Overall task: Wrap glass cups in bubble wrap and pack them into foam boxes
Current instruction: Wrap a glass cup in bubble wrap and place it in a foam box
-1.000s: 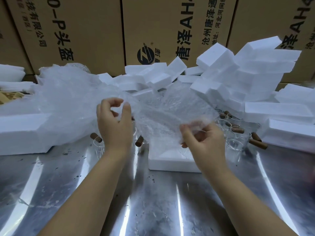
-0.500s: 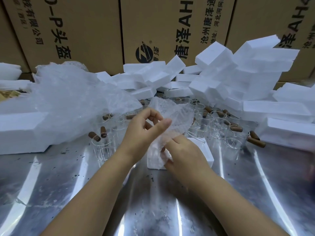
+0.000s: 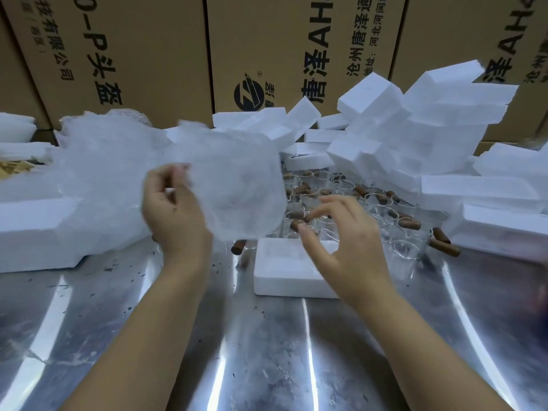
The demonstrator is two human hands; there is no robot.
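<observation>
Cups (image 3: 406, 251) between bubble wrap (image 3: 234, 185), foam boxes (image 3: 430, 129)

back: brown cartons (image 3: 142, 48), black print | surface: scuffed steel table (image 3: 261, 360) | light: bright reflected streaks

- Bubble wrap sheet (image 3: 237, 188), pinched by the left hand (image 3: 175, 218), hides the left part of the glass cups (image 3: 382, 212).
- Left fingers (image 3: 181, 170) blurred at the sheet's edge.
- Right hand (image 3: 347, 241) covers one corner of the foam box (image 3: 284, 268).
- Cartons (image 3: 296, 40) cut off at the top edge; print incomplete.
- Far right edge smeared; both forearms run off the bottom.
</observation>
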